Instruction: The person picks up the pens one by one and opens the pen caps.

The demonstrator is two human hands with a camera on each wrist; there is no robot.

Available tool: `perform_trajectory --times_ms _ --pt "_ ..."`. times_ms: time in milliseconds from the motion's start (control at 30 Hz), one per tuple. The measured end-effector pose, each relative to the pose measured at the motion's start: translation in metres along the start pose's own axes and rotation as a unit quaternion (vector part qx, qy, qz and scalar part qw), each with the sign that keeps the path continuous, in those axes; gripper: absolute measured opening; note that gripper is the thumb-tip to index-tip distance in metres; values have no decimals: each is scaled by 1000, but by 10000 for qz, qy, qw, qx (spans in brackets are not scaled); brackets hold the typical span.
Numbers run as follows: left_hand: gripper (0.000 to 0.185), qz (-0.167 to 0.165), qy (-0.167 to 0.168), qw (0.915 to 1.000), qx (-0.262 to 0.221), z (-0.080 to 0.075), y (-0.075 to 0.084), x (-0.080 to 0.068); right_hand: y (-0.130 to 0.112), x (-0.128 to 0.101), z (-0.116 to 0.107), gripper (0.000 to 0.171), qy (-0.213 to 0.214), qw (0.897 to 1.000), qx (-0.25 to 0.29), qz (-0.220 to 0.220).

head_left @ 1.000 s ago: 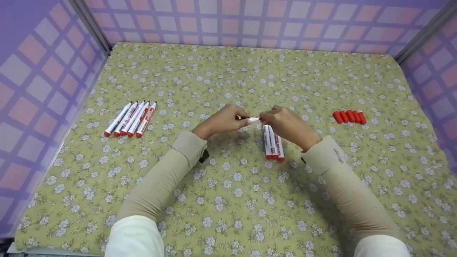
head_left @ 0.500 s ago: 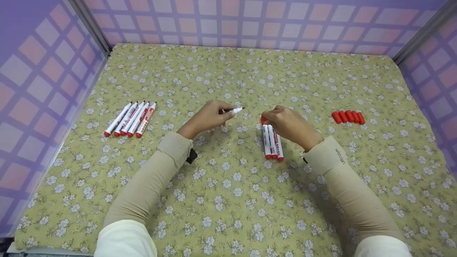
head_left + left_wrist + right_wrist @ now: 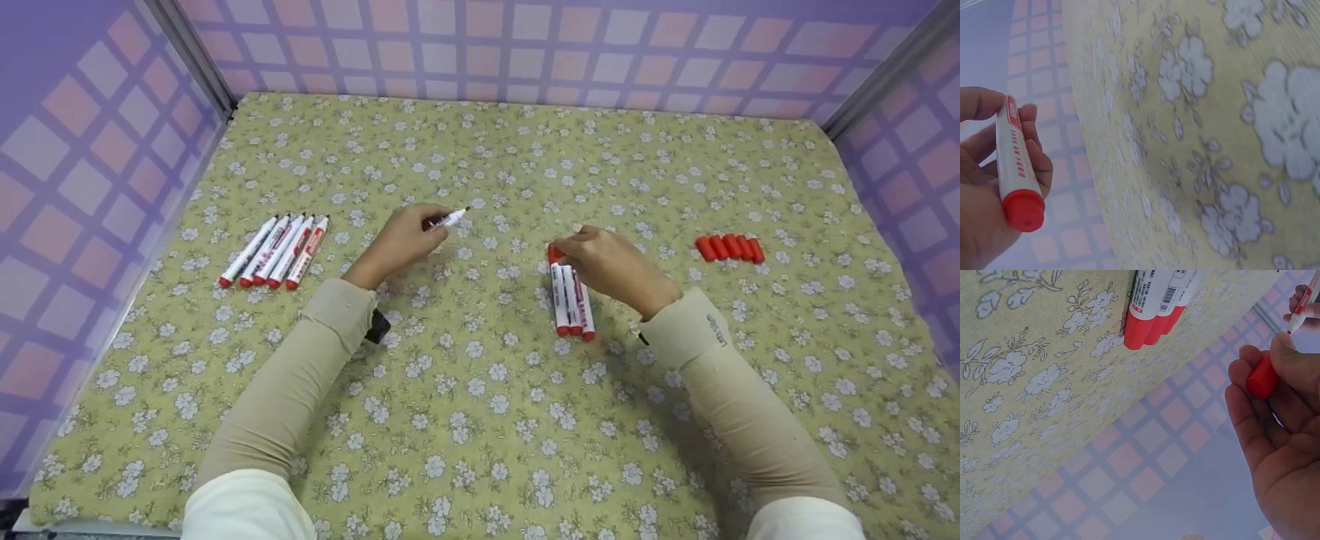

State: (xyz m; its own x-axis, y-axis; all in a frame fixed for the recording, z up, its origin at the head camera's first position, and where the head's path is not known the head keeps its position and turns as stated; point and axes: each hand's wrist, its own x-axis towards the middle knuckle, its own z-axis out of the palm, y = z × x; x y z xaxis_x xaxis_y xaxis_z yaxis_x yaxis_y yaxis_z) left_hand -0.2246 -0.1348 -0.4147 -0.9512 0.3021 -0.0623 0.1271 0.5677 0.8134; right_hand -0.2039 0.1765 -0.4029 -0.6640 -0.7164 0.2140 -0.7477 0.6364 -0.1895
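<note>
My left hand (image 3: pixel 409 234) grips a white marker (image 3: pixel 454 218), its dark tip bare and pointing up and away to the right. In the left wrist view, thumb and fingers pinch the marker's barrel (image 3: pixel 1012 143), its red end plug (image 3: pixel 1024 210) facing the camera. My right hand (image 3: pixel 606 262) pinches a loose red marker cap (image 3: pixel 1264 377) between thumb and fingers, plainest in the right wrist view. Just below that hand, three capped markers (image 3: pixel 574 304) lie side by side on the cloth, their far ends partly hidden by the fingers.
Several uncapped markers (image 3: pixel 274 251) lie in a slanted row on the left, tips away from me. At the right, several red caps (image 3: pixel 729 247) form a row. A flowered yellow cloth (image 3: pixel 465 420) covers the table, with checkered panels (image 3: pixel 495 52) walling the back and sides.
The marker's tip has come out of the red cap. My left hand has moved left with the marker, while the right hand stays nearly in place with the cap.
</note>
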Motion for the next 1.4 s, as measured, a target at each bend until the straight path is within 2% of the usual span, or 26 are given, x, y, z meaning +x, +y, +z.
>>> perform_trajectory --times_ms 300,467,767,1000,1267,1400 --pt "38 -212 314 9993 62 -18 -15 -7 3 -3 2 15 -6 10000 -33 5" --pt "39 -276 407 9980 391 -27 -23 -9 3 -4 3 17 -44 10000 69 -7" --pt "41 -641 605 9955 353 -42 -39 -17 3 -5 3 16 -87 9999 54 2" --pt "37 -969 943 9894 526 -52 -48 -20 4 -5 3 15 -83 10000 22 -13" --pt "36 -1580 1054 9802 567 -63 -56 -28 4 -5 3 17 -126 9999 -10 21" --pt "39 -1760 1102 9758 688 -68 -60 -31 5 -5 4 17 -134 9999 95 6"
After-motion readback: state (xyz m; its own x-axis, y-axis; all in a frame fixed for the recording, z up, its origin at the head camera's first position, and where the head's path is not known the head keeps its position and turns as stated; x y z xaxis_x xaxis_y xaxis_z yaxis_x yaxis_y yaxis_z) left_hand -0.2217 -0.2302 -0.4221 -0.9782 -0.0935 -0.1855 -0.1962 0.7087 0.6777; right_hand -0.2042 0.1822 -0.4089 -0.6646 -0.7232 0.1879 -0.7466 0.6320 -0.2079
